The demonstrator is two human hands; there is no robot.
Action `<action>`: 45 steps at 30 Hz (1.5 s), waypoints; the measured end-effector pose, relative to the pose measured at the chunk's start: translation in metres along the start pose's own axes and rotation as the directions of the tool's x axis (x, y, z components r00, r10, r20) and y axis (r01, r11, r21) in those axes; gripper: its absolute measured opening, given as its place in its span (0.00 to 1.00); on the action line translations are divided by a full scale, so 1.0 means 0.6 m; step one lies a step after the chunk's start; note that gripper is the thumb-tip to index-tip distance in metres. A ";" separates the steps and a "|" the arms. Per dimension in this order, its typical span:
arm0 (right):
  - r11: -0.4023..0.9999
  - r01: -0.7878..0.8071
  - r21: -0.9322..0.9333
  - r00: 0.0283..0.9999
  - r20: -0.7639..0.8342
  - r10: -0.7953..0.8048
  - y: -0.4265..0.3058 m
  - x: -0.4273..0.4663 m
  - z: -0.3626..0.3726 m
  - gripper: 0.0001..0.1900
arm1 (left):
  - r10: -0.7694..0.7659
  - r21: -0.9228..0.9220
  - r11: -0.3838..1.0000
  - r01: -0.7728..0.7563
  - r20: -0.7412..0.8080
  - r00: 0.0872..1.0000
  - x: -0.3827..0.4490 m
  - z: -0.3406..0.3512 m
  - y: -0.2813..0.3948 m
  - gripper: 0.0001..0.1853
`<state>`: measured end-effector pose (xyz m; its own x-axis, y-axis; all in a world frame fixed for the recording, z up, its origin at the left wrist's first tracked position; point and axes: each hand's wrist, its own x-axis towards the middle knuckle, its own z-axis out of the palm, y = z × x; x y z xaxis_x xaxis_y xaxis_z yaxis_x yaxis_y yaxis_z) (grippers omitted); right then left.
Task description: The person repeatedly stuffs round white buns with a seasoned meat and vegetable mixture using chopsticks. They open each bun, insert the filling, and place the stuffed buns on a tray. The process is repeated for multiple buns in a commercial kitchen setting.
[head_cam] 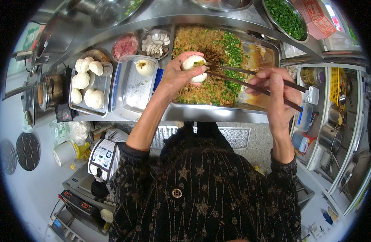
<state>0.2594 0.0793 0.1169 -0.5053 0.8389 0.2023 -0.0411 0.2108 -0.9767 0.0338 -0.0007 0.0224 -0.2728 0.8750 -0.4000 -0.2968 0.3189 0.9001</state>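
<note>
A round white bun rests in the curled fingers of my left hand, its opening turned up with greenish filling showing. My right hand grips a pair of dark chopsticks, whose tips reach the bun's opening. Both hands are above a large steel tray that holds a browned, grain-like filling with a band of chopped green onion. To the left, one filled bun sits in a clear plastic container. Farther left, several plain white buns lie in a smaller steel tray.
Behind the trays stand a bowl of pink minced meat and a bowl of sliced pale food, perhaps mushrooms. A bowl of chopped green onion is on the raised steel ledge. Shelves with pots and jars line the right side.
</note>
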 end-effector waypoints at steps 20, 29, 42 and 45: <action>0.979 0.206 -0.011 0.970 0.137 -0.202 0.070 -0.003 -0.005 0.12 | -0.159 -0.221 0.953 0.208 0.222 0.962 0.023 -0.025 0.010 0.26; 0.983 0.160 0.086 0.987 0.021 -0.162 0.069 -0.018 -0.044 0.19 | -0.102 -0.230 0.956 0.183 0.324 0.940 0.041 -0.029 0.005 0.28; 0.996 0.025 0.088 0.983 -0.181 -0.008 0.068 -0.060 -0.038 0.19 | -0.078 -0.220 0.968 0.119 0.186 0.980 0.034 -0.019 -0.012 0.25; 0.991 0.043 0.126 0.989 -0.143 -0.025 0.064 -0.064 -0.035 0.18 | -0.062 -0.204 0.974 0.097 0.170 0.983 0.028 -0.019 -0.013 0.25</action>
<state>0.2952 0.0657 0.0730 -0.3754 0.8966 0.2348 -0.1716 0.1818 -0.9683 0.0209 0.0074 0.0065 -0.0944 0.9026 -0.4201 -0.5026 0.3210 0.8027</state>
